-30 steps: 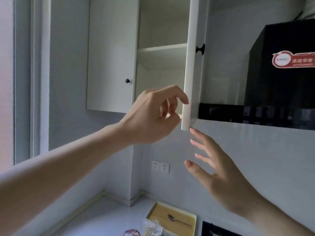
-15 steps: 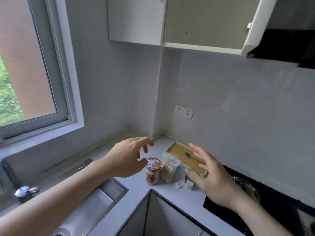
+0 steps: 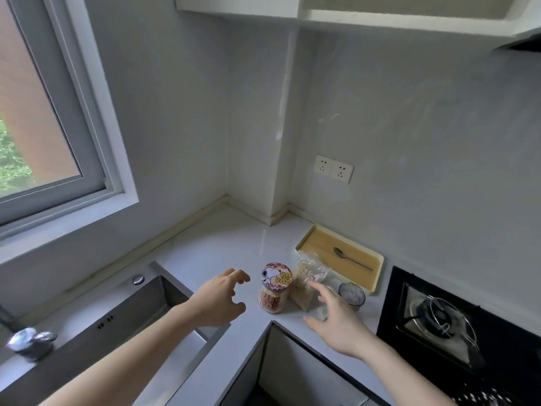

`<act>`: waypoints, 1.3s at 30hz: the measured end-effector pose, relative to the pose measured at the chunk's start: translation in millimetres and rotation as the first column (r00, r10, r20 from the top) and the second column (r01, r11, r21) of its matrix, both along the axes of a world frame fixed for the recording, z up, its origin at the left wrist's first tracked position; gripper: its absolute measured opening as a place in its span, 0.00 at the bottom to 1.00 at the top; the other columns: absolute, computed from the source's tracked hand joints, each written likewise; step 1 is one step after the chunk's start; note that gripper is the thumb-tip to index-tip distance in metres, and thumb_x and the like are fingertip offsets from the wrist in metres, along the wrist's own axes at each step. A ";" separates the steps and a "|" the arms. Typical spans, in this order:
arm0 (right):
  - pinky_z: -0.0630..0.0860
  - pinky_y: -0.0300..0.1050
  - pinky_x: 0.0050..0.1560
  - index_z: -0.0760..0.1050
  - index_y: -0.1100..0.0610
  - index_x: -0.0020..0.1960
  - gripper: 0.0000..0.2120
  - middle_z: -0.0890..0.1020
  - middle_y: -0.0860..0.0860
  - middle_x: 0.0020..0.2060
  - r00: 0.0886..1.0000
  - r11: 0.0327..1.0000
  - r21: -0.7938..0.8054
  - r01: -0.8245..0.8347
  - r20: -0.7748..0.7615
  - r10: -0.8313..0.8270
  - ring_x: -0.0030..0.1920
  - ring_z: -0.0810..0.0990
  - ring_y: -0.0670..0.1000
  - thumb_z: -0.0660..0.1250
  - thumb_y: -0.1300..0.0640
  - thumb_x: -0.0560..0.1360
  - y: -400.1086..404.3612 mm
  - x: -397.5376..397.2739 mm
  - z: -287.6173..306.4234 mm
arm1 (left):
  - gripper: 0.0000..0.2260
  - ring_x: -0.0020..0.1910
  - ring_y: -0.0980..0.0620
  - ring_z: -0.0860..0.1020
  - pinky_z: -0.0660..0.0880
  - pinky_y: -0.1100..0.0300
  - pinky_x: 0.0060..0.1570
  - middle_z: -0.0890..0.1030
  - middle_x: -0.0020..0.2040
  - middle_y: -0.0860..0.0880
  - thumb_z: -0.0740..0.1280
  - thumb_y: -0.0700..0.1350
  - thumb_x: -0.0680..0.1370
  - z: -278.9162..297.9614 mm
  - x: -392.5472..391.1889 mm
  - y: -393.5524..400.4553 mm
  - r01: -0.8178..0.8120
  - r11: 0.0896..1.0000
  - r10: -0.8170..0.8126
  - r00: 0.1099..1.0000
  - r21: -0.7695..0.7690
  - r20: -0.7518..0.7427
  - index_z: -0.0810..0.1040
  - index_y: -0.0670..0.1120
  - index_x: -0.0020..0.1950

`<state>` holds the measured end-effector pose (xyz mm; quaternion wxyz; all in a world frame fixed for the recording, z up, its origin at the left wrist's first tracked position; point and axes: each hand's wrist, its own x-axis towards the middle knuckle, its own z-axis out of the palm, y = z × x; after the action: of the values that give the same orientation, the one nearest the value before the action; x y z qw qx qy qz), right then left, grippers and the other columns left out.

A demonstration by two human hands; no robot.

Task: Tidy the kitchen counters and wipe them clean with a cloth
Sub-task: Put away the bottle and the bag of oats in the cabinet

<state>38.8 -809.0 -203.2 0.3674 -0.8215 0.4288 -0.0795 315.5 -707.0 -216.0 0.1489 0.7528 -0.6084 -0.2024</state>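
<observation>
pink "dog"-lettered jar (image 3: pixel 275 288) beside left hand (image 3: pixel 218 301)

Cartoon-lid jar (image 3: pixel 275 288) upright on grey counter (image 3: pixel 222 247), touching clear snack bag (image 3: pixel 307 284); small glass (image 3: pixel 351 293) just beside wooden tray (image 3: pixel 310 244) w/ spoon (image 3: pixel 349 258).

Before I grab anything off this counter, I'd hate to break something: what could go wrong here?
The left hand reaches toward the tall jar from the side; a nudge could tip it toward the plastic bag. The right hand hovers near the glass, which it might knock over. The sink edge is close to the left hand, so anything fumbled there could drop in.
</observation>
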 end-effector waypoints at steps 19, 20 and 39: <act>0.64 0.49 0.75 0.50 0.51 0.82 0.50 0.61 0.52 0.80 0.962 0.960 0.185 0.210 -0.216 -0.169 0.77 0.65 0.54 0.77 0.49 0.71 -115.1 97.2 -121.9 | 0.44 0.72 0.43 0.69 0.70 0.53 0.70 0.61 0.79 0.44 0.75 0.46 0.72 -127.1 41.4 -153.3 0.008 0.957 0.056 0.976 0.289 -0.210 0.54 0.46 0.81; 0.64 0.48 0.74 0.51 0.51 0.81 0.49 0.61 0.52 0.79 0.961 0.957 0.197 0.214 -0.220 -0.170 0.76 0.65 0.55 0.77 0.50 0.70 -121.3 100.9 -125.2 | 0.44 0.72 0.44 0.70 0.70 0.52 0.70 0.62 0.78 0.44 0.76 0.46 0.71 -130.3 42.0 -159.0 0.006 0.958 0.057 0.976 0.288 -0.210 0.54 0.46 0.81; 0.73 0.35 0.58 0.67 0.45 0.70 0.46 0.76 0.38 0.57 0.991 0.963 0.237 0.131 0.002 -0.136 0.61 0.76 0.45 0.86 0.53 0.58 -151.4 118.8 -160.7 | 0.45 0.62 0.48 0.77 0.77 0.53 0.58 0.79 0.64 0.52 0.84 0.55 0.59 -136.7 40.0 -188.1 0.032 0.983 0.013 0.970 0.179 -0.244 0.68 0.54 0.72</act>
<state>157.5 -960.4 -364.0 0.4603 -0.7403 0.4863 -0.0600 355.5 -895.1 -352.6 0.1524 0.7298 -0.5679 -0.3488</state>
